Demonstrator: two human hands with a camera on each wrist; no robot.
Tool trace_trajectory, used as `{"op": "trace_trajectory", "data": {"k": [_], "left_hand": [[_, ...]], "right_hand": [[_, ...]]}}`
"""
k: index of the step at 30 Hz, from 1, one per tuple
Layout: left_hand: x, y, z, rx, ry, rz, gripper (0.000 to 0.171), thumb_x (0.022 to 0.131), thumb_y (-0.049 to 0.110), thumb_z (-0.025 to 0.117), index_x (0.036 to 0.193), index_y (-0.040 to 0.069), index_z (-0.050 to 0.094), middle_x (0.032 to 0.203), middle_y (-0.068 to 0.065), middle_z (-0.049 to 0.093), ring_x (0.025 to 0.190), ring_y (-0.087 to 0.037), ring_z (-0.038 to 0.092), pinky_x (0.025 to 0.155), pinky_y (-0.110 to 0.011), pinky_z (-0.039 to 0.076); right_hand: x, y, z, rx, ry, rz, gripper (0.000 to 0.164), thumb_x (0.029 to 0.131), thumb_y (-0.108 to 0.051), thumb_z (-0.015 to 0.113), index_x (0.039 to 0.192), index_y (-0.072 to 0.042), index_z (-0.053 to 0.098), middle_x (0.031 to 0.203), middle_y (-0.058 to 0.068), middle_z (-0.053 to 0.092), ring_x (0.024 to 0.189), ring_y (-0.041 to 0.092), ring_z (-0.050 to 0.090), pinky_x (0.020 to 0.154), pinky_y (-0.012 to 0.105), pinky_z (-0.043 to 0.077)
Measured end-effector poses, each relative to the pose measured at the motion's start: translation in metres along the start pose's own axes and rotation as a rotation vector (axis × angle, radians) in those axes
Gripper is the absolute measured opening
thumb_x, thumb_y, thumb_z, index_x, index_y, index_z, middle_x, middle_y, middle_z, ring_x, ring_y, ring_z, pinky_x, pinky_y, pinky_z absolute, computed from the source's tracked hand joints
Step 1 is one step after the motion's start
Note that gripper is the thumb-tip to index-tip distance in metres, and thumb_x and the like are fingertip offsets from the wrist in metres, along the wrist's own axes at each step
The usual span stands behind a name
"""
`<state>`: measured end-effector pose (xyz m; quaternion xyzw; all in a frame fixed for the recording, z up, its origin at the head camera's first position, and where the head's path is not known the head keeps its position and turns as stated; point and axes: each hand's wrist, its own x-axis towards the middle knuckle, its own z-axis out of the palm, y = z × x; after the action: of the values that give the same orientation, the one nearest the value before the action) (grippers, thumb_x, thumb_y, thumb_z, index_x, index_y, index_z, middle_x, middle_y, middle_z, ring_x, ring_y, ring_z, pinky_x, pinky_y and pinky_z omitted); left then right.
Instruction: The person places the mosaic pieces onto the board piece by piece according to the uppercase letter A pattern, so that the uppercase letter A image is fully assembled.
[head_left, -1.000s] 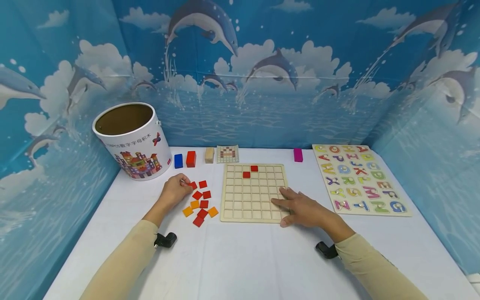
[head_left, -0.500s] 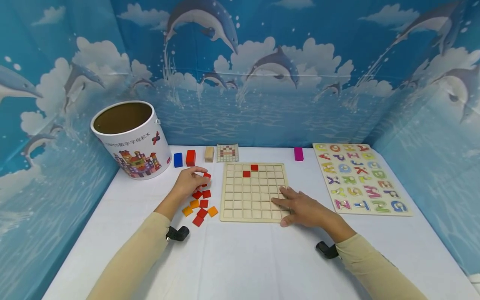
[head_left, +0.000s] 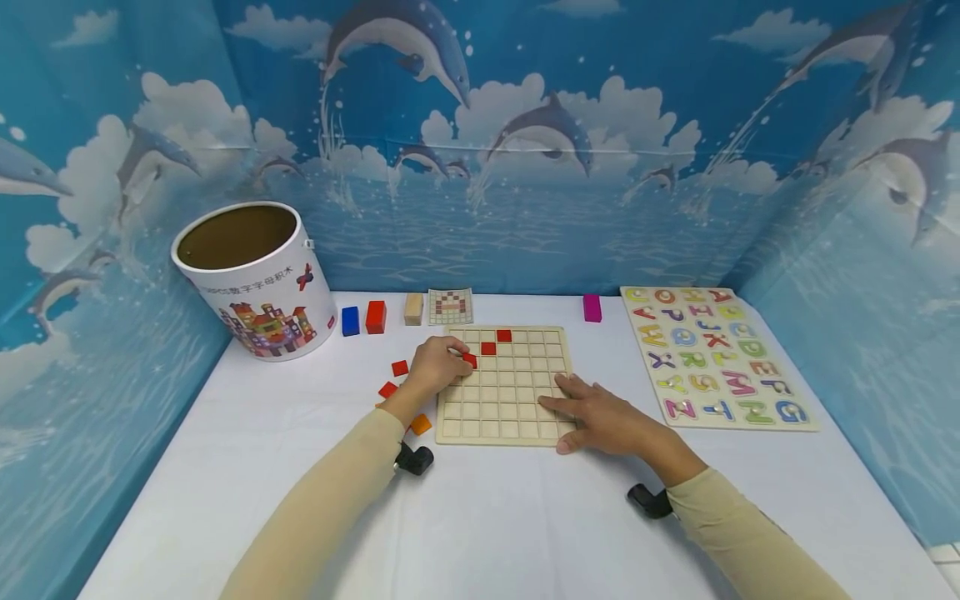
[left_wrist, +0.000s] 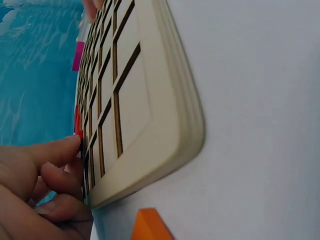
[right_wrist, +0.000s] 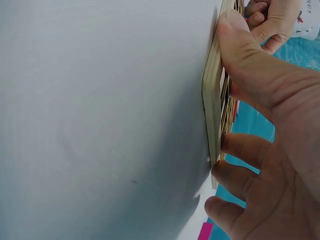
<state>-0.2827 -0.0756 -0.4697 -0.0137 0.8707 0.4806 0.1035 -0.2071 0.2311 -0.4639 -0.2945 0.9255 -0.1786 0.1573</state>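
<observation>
My left hand [head_left: 437,367] pinches a red square tile [head_left: 470,360] over the left side of the wooden grid board [head_left: 517,432], in its third row from the far edge. Two more red tiles [head_left: 489,348] sit in the board's far rows, stepping diagonally up to the right. Spread fingers of my right hand [head_left: 600,417] rest on the board's right side, its thumb at the near right corner. In the right wrist view, the thumb [right_wrist: 235,30] lies along the board's edge. Loose red tiles [head_left: 400,367] and an orange tile [head_left: 421,424] lie left of the board, partly hidden by the left arm.
Behind the board stand a blue block [head_left: 350,321], a red block [head_left: 376,317], a plain wooden block [head_left: 413,309] and a small pattern card [head_left: 451,307]. A magenta block [head_left: 592,307] is farther right. A white bucket [head_left: 262,292] stands back left, an alphabet board [head_left: 712,358] right.
My left hand has moved right from the loose tiles to the board, carrying a red tile. The right hand has stayed on the board's right side.
</observation>
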Motion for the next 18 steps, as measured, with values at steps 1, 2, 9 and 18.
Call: {"op": "trace_trajectory", "data": {"k": [1,2,9,18], "left_hand": [[0.0002,-0.0004,0.0012,0.029,0.008,0.015,0.026,0.085,0.01,0.076,0.111,0.011,0.074,0.098,-0.007,0.074,0.072,-0.018,0.064,0.064,-0.028,0.052],[0.0004,-0.0005,0.0021,0.061,0.017,0.028,0.027,0.085,0.01,0.076,0.111,0.011,0.075,0.102,-0.007,0.074,0.075,-0.019,0.063,0.065,-0.029,0.052],[-0.0018,0.0009,0.0029,0.172,0.027,0.067,0.032,0.086,0.011,0.074,0.118,0.011,0.076,0.11,-0.008,0.073,0.09,-0.024,0.059,0.073,-0.034,0.051],[-0.0074,-0.0019,-0.0044,0.142,-0.048,0.062,0.047,0.09,0.017,0.072,0.136,0.014,0.066,0.092,-0.007,0.065,0.082,-0.023,0.056,0.067,-0.031,0.046]], "right_hand": [[0.0,-0.0009,-0.0001,-0.001,0.0,0.0,0.08,0.085,-0.049,0.075,0.153,-0.017,0.049,0.166,0.023,0.023,0.153,0.045,0.016,0.118,0.066,0.018],[0.0001,-0.0015,-0.0003,-0.003,0.0,0.001,0.08,0.085,-0.049,0.075,0.153,-0.016,0.049,0.166,0.023,0.023,0.153,0.045,0.016,0.118,0.066,0.018],[0.0005,-0.0033,-0.0008,-0.01,0.0,0.001,0.08,0.085,-0.049,0.075,0.152,-0.016,0.049,0.166,0.023,0.023,0.153,0.045,0.016,0.118,0.066,0.019],[0.0009,-0.0005,0.002,0.007,0.004,0.005,0.08,0.084,-0.05,0.076,0.152,-0.016,0.049,0.166,0.023,0.022,0.153,0.046,0.015,0.118,0.065,0.018]]}}
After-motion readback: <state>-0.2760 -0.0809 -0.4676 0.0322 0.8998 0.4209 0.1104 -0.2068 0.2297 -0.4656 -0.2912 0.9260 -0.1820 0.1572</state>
